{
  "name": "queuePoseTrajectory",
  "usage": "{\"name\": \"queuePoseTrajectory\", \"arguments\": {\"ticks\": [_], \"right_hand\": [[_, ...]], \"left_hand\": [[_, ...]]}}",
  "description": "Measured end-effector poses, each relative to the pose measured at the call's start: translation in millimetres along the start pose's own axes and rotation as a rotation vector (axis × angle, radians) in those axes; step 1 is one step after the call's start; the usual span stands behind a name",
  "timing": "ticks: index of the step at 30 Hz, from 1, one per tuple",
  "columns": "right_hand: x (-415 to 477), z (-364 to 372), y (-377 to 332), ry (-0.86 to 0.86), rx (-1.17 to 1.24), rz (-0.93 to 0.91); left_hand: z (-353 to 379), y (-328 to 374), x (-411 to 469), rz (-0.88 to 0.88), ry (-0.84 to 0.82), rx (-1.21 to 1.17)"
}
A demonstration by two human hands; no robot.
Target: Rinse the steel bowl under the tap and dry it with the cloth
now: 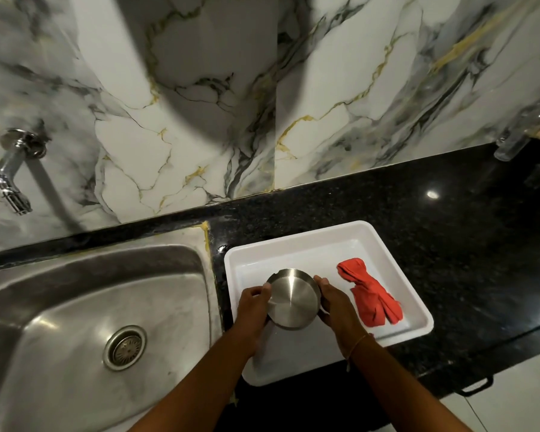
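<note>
The steel bowl [292,297] is upside down over the white tray [296,244], its flat base facing me. My left hand [252,307] grips its left rim and my right hand [334,302] grips its right rim. A crumpled red cloth [370,296] lies in the tray just right of my right hand, not touched. The chrome tap [13,173] sticks out of the marble wall at the far left, above the steel sink [85,310]. No water runs from it.
The tray sits on a black granite counter [449,229] right of the sink. Glass items [524,135] stand at the counter's back right corner. A drain strainer [125,347] sits in the sink floor. A dark handle [477,386] hangs below the counter's front edge.
</note>
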State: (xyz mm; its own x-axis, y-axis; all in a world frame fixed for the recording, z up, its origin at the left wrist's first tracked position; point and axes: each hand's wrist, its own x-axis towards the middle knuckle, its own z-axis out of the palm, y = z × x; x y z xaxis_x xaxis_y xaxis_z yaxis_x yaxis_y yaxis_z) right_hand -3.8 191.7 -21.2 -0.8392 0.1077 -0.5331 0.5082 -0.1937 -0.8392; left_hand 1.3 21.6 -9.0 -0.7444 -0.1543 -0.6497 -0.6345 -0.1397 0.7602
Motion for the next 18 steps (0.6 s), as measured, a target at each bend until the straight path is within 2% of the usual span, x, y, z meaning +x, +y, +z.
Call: {"name": "queuePoseTrajectory", "arguments": {"ticks": [4,9,13,17,18], "right_hand": [[15,4,12,0.017,-0.024,0.003],[19,2,29,0.008,-0.13,-0.002],[15,5,39,0.031,-0.34,0.002],[0,13,15,0.029,-0.481,0.009],[-7,16,3,0.053,-0.449,-0.01]], "left_hand": [[4,1,8,-0.018,0.02,0.157],[5,-4,12,-0.1,0.026,0.101],[7,-8,9,-0.126,0.032,0.108],[4,-6,6,-0.095,0.016,0.14],[0,1,1,-0.082,0.037,0.155]]}}
